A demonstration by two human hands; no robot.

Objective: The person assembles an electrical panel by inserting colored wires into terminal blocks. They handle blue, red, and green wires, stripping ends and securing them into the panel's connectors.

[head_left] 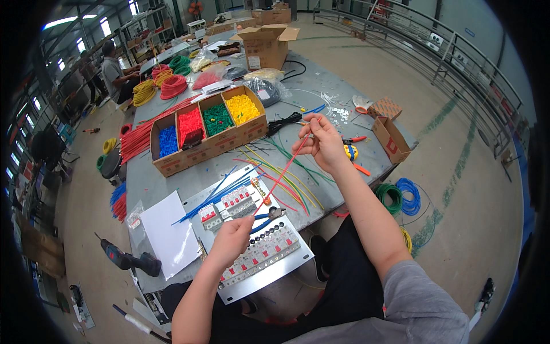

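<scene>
A thin red wire (282, 176) runs slantwise between my two hands, above a metal mounting plate (301, 256). My left hand (232, 239) is closed on its lower end. Higher up and to the right, my right hand (323, 143) pinches the other end between thumb and fingers. Beside my left hand, blue-handled pliers (269, 219) lie on the plate. A row of circuit breakers with red switches (264, 253) is mounted along the near side. Smaller breakers (239, 198) sit farther back, next to blue wires (213, 198) lying across the plate.
A divided cardboard box (215, 145) holds blue, red, green and yellow small parts. Loose coloured wires (292, 175) lie beyond the plate. A white sheet (170, 234) and a cordless drill (130, 259) are at left. A yellow tool (351, 152) and small carton (392, 139) stand right.
</scene>
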